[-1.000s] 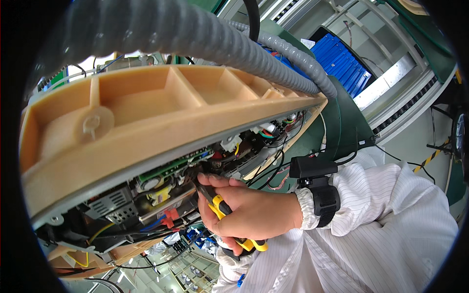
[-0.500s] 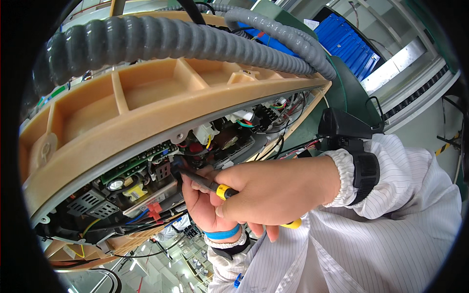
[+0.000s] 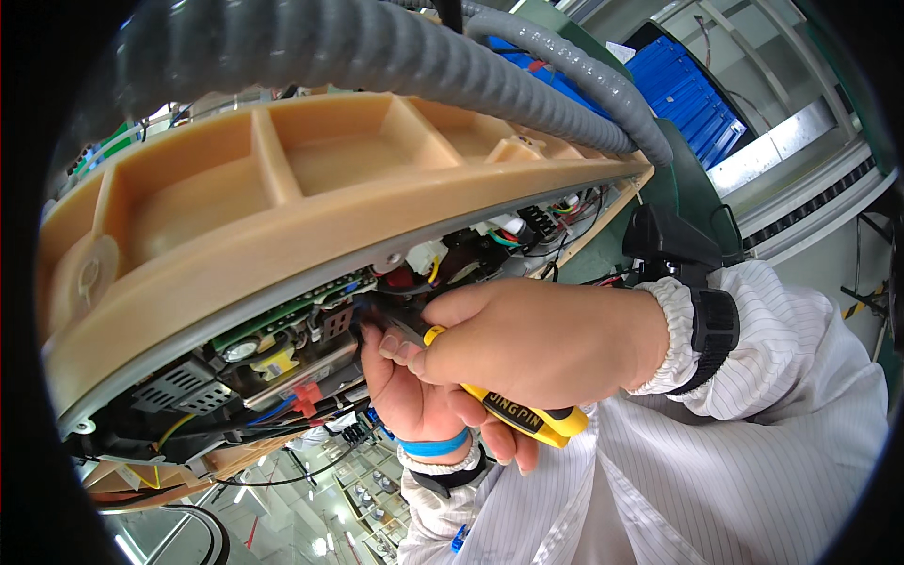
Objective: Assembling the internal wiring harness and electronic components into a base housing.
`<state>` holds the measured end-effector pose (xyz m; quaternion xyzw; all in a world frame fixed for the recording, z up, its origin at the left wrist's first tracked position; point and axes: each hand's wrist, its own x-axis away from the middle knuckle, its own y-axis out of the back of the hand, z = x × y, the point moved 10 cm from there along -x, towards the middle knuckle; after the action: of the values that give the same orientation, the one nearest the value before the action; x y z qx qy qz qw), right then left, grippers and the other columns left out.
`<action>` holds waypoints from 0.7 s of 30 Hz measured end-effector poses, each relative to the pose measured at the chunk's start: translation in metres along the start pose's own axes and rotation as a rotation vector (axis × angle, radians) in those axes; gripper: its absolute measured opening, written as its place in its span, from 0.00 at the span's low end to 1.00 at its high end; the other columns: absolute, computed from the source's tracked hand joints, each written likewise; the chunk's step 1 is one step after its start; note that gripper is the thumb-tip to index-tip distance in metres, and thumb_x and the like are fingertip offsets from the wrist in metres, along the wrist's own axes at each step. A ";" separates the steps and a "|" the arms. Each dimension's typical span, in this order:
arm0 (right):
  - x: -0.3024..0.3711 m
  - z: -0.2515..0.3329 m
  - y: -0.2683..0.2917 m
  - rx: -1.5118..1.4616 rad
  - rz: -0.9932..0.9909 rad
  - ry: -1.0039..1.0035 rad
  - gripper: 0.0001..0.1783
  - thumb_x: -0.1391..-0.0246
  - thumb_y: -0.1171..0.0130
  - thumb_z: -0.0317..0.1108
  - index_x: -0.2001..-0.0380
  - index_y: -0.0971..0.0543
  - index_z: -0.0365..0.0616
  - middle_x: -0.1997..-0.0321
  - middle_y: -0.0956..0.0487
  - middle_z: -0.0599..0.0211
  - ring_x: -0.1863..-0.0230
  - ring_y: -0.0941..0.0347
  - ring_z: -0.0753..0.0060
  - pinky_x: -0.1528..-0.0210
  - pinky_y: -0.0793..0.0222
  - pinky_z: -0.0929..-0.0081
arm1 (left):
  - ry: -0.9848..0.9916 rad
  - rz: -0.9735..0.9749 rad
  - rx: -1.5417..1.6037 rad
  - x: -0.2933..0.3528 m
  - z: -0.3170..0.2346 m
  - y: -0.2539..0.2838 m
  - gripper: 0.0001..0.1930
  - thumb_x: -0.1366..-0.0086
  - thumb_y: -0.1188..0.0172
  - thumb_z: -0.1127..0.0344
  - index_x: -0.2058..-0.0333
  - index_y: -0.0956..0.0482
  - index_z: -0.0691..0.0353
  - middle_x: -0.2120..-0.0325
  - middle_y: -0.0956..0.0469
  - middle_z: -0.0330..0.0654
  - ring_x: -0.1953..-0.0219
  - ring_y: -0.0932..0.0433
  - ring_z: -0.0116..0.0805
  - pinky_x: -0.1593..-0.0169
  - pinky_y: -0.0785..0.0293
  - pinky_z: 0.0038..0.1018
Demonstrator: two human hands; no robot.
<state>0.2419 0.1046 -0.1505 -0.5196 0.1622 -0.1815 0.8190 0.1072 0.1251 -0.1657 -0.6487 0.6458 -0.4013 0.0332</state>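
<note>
My right hand (image 3: 556, 339) reaches in from the right, fingers closed round yellow-and-black handled pliers (image 3: 527, 414). The pliers' dark nose points left into an opened beige housing (image 3: 367, 207); its tip is hard to make out. My left hand (image 3: 414, 400), with a blue band (image 3: 433, 444) at its wrist, comes up from below. Its fingers are bent together beside the pliers' nose, against a dark part at the housing's opening. What they pinch is hidden. Close by are a green circuit board (image 3: 292, 315), a vented metal box (image 3: 179, 386) and a white connector (image 3: 426, 254).
A thick grey corrugated hose (image 3: 377, 66) arches over the housing. Red connectors (image 3: 307, 399) and loose cables run along its lower edge. Blue bins (image 3: 683, 99) stand at the upper right, near a metal-edged rail (image 3: 810, 212). A black device sits by my right wrist.
The right hand has turned, so the pliers' yellow handles now show below it. The view has shifted slightly, and the hose and housing look nearer. The left hand stays by the pliers' nose.
</note>
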 end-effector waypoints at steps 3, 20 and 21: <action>-0.005 0.007 0.003 0.054 -0.046 0.009 0.17 0.33 0.52 0.41 0.69 0.31 0.37 0.78 0.20 0.55 0.83 0.22 0.62 0.84 0.30 0.71 | -0.008 -0.121 0.014 0.003 -0.002 0.015 0.13 0.24 0.50 0.55 0.61 0.20 0.55 0.68 0.18 0.29 0.62 0.19 0.28 0.49 0.24 0.34; -0.021 0.003 0.004 0.021 0.143 -0.051 0.19 0.40 0.49 0.42 0.78 0.25 0.38 0.82 0.22 0.52 0.86 0.24 0.62 0.84 0.33 0.71 | -0.086 -0.217 0.077 0.004 0.005 0.011 0.08 0.26 0.48 0.60 0.61 0.22 0.54 0.68 0.19 0.30 0.61 0.21 0.28 0.49 0.25 0.35; -0.021 0.003 0.003 0.025 0.171 -0.030 0.18 0.41 0.49 0.40 0.79 0.26 0.38 0.82 0.22 0.53 0.85 0.24 0.62 0.84 0.33 0.70 | -0.100 -0.193 0.079 0.003 0.004 0.009 0.08 0.26 0.48 0.61 0.61 0.23 0.55 0.68 0.20 0.30 0.63 0.21 0.27 0.50 0.25 0.33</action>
<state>0.2253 0.1178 -0.1507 -0.4965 0.1913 -0.1053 0.8401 0.1018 0.1189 -0.1719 -0.7252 0.5616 -0.3951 0.0521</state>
